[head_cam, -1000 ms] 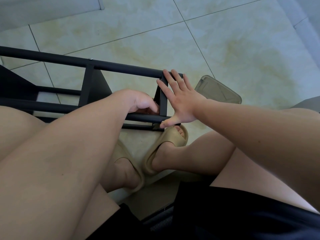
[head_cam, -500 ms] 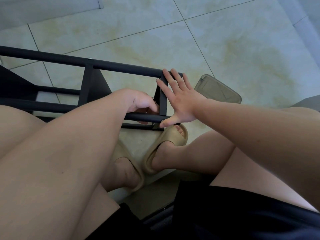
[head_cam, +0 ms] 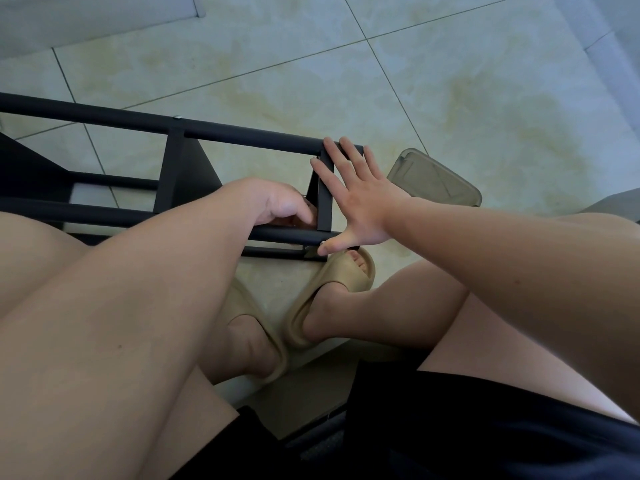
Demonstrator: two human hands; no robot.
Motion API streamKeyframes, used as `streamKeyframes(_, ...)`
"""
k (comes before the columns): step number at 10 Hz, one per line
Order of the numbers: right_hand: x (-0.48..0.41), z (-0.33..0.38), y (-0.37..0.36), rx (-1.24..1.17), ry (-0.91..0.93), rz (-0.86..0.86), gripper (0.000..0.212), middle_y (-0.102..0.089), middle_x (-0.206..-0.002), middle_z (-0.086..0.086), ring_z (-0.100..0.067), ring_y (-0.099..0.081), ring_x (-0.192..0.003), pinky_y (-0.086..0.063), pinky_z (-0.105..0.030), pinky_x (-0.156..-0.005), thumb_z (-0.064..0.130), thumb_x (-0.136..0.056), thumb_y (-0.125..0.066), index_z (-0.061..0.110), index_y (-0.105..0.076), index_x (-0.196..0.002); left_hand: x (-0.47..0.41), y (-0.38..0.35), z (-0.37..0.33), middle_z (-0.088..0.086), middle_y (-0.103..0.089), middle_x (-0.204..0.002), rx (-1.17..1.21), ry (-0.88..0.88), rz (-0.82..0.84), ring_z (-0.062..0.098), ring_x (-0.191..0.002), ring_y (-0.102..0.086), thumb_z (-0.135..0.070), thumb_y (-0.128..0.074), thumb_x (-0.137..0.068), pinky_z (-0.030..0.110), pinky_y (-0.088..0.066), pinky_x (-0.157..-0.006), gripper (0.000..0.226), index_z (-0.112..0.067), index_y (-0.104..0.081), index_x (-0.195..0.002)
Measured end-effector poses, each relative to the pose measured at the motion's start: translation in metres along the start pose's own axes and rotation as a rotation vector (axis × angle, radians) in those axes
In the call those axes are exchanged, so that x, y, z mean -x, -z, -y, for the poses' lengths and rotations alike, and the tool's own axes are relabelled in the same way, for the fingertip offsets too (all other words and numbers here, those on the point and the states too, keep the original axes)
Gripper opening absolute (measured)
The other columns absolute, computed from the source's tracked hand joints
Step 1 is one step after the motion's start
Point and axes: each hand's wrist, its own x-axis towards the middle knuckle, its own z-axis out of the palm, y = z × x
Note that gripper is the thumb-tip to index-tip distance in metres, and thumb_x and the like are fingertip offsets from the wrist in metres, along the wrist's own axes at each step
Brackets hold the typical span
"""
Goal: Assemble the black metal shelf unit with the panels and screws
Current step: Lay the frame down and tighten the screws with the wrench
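Head view: the black tubular metal shelf frame (head_cam: 242,138) lies sideways on the pale tiled floor (head_cam: 450,81). The right hand (head_cam: 360,199) presses flat, fingers straight, against its end. The left hand (head_cam: 277,206) curls inside that corner, though I cannot tell whether it grips anything.

Black shelf frame (head_cam: 242,138), beige slippers (head_cam: 341,277), black shorts (head_cam: 450,427), cream tiles (head_cam: 450,81) veined yellowish

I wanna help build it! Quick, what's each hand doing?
Left hand: curled inside the shelf frame; grip cannot be told.
Right hand: open, pressed flat against the end panel.
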Motion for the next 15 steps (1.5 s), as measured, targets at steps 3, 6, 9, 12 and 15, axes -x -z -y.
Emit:
streamKeyframes(3, 0.0028, 0.002, 0.0025, 0.006, -0.008, 0.003, 0.145, 0.024, -0.165, -0.019, -0.04, 0.023, -0.152, 0.01, -0.057, -0.123, 0.104, -0.052, -0.026, 0.016, 0.015, -0.16, -0.0018, -0.0013, -0.001, 0.022, -0.07, -0.115, -0.014, 0.047, 0.039, 0.03, -0.092, -0.066, -0.009, -0.058, -0.093, 0.042, -0.055, -0.092, 0.033, -0.001, -0.066, -0.124)
streamKeyframes(6, 0.0033, 0.0036, 0.002, 0.009, -0.011, -0.005, 0.145, 0.024, -0.165, -0.019, -0.04, 0.023, -0.152, 0.01, -0.056, -0.122, 0.103, -0.053, -0.027, 0.015, 0.014, -0.16, -0.0017, -0.0004, 0.0021, 0.005, -0.07, -0.072, 0.028, -0.004, 0.038, 0.022, -0.068, -0.064, 0.001, -0.054, -0.091, 0.027, -0.05, -0.068, 0.023, -0.016, -0.07, -0.087)
streamKeyframes(9, 0.0055, 0.0053, -0.0016, 0.001, -0.007, -0.024, 0.145, 0.023, -0.165, -0.019, -0.04, 0.023, -0.151, 0.012, -0.056, -0.121, 0.104, -0.051, -0.019, 0.015, 0.014, -0.16, -0.0002, 0.0009, 0.0059, 0.019, -0.071, -0.111, 0.058, 0.064, 0.122, 0.028, -0.093, -0.067, -0.013, -0.058, -0.093, 0.04, -0.056, -0.092, 0.026, -0.003, -0.073, -0.111)
streamKeyframes(12, 0.0049, 0.005, -0.0032, -0.003, -0.003, -0.039, 0.145, 0.022, -0.165, -0.02, -0.041, 0.022, -0.152, 0.012, -0.056, -0.12, 0.104, -0.051, -0.019, 0.015, 0.013, -0.161, -0.0005, -0.0026, 0.0043, 0.007, -0.071, -0.081, 0.046, 0.001, 0.092, 0.025, -0.08, -0.064, 0.0, -0.054, -0.092, 0.03, -0.05, -0.076, 0.023, -0.011, -0.069, -0.104)
streamKeyframes(15, 0.0041, 0.0044, -0.0056, -0.002, -0.002, -0.047, 0.144, 0.022, -0.165, -0.019, -0.041, 0.021, -0.152, 0.012, -0.057, -0.12, 0.104, -0.051, -0.019, 0.015, 0.013, -0.16, -0.0015, -0.0025, 0.0054, 0.01, -0.07, -0.09, 0.096, 0.023, 0.094, 0.026, -0.082, -0.065, -0.003, -0.053, -0.093, 0.034, -0.051, -0.082, 0.023, -0.009, -0.069, -0.109)
